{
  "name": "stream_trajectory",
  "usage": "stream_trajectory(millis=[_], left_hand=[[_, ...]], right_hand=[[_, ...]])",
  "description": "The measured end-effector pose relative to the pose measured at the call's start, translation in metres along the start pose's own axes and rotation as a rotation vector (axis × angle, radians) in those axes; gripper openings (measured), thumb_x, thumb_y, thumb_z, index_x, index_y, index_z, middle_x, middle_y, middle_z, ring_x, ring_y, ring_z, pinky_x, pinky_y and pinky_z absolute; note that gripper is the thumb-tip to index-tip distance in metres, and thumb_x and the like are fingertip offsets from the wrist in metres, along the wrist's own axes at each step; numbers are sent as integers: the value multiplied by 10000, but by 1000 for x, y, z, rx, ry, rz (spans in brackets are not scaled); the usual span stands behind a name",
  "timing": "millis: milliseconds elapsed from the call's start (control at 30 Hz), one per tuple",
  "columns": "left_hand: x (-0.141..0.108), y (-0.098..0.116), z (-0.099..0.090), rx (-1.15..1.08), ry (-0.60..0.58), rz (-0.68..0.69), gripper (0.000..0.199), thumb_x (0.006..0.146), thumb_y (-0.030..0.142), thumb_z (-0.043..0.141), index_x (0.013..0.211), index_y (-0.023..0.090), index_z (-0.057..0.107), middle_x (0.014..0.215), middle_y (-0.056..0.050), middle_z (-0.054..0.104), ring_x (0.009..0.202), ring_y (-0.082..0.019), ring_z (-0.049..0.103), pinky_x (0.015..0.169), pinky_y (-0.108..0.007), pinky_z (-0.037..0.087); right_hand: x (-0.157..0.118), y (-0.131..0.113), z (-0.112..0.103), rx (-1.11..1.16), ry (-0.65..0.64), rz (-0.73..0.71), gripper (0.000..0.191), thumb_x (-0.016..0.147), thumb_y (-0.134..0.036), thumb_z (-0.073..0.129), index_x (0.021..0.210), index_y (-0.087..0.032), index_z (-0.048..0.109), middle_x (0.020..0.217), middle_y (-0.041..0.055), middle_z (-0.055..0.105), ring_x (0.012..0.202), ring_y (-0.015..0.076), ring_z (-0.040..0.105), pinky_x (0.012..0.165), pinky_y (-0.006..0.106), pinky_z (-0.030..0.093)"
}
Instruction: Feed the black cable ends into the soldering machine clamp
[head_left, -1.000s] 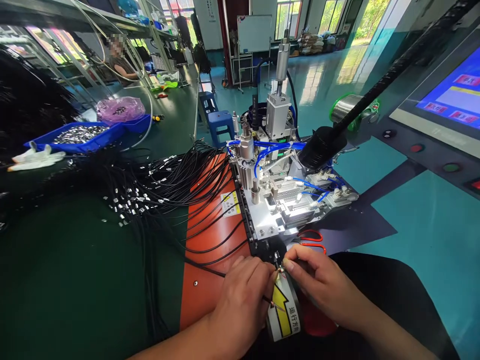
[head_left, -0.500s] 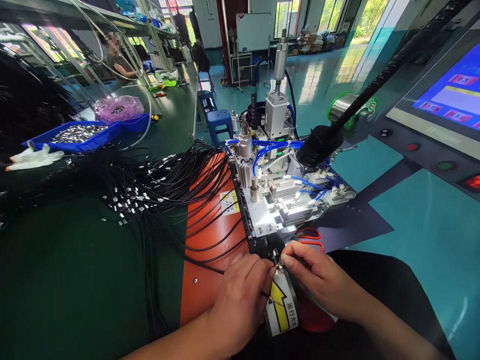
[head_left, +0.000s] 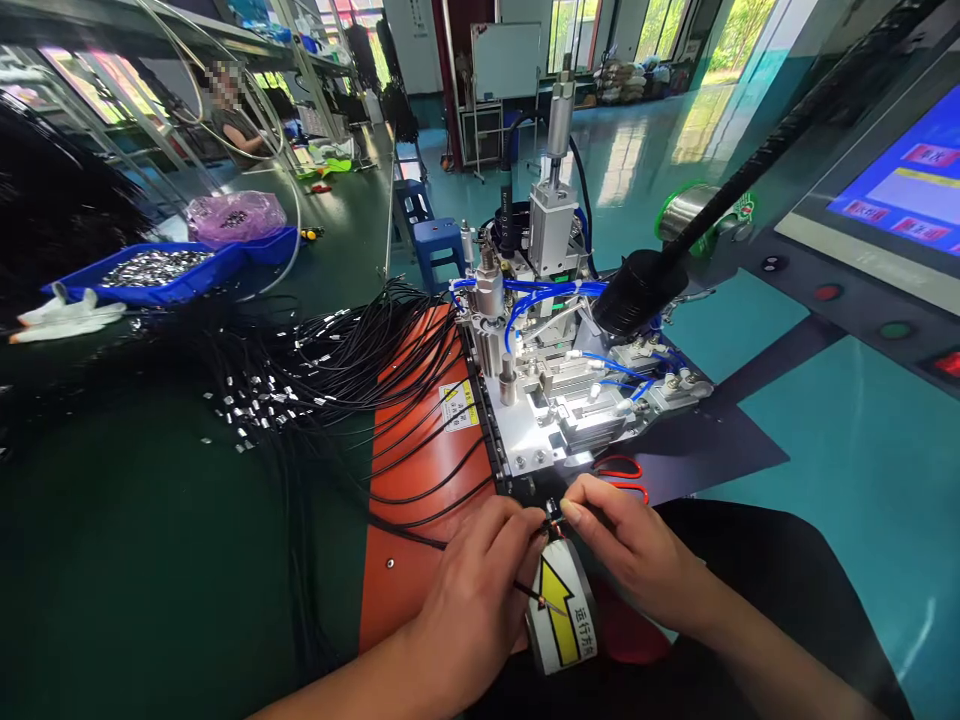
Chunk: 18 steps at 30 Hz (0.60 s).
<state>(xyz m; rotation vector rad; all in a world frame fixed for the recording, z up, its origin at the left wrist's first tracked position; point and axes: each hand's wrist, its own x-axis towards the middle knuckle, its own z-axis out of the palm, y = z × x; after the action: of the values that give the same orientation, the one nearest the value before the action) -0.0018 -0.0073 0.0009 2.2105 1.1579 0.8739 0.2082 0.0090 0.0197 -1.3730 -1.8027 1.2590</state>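
My left hand (head_left: 480, 575) is closed around a black cable (head_left: 421, 538), pinching it near its stripped end. Thin coloured wires (head_left: 556, 524) fan out from that end. My right hand (head_left: 637, 550) has thumb and index fingertip pressed together at these wires; the fine strand between them is mostly hidden. Another cable end with bare copper (head_left: 541, 602) pokes out below my left fingers. Under both hands is a rounded white label with a yellow arrow (head_left: 561, 625). Just ahead, a small metal connector (head_left: 553, 506) sits at the front of the metal machine (head_left: 525, 430).
Red-handled scissors (head_left: 626, 490) lie beside the machine. Many black cables with metal ends (head_left: 262, 400) spread over the orange plate (head_left: 405, 450) and green table. Further off are a blue tray of metal parts (head_left: 157, 290), a solder spool (head_left: 686, 215), a control panel (head_left: 885, 270) and a seated person (head_left: 236, 125).
My left fingers have shifted slightly at the cable end, and the coloured wires now show more spread. My right fingertips have moved up a little. The machine and cable pile stay put.
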Motion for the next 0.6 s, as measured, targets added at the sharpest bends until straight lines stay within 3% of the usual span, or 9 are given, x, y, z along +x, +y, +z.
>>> stream_trajectory(millis=[233,600], left_hand=[[-1,-9,1,5,27,-17,302,914,9,548,1131,214,598,942,-38,568,873,-179,541,768,-304,433],[5,-7,1,82,46,12,298,928,-5,505,1102,214,610,908,-37,583,842,-187,499,740,-314,404]], right_hand=[[3,7,6,-29,62,19,274,1051,-337,394,831,-219,505,745,-40,505,695,134,479,645,255,387],[10,15,18,-99,139,18,274,1041,-296,378,800,-220,483,743,-22,524,681,152,508,651,281,396]])
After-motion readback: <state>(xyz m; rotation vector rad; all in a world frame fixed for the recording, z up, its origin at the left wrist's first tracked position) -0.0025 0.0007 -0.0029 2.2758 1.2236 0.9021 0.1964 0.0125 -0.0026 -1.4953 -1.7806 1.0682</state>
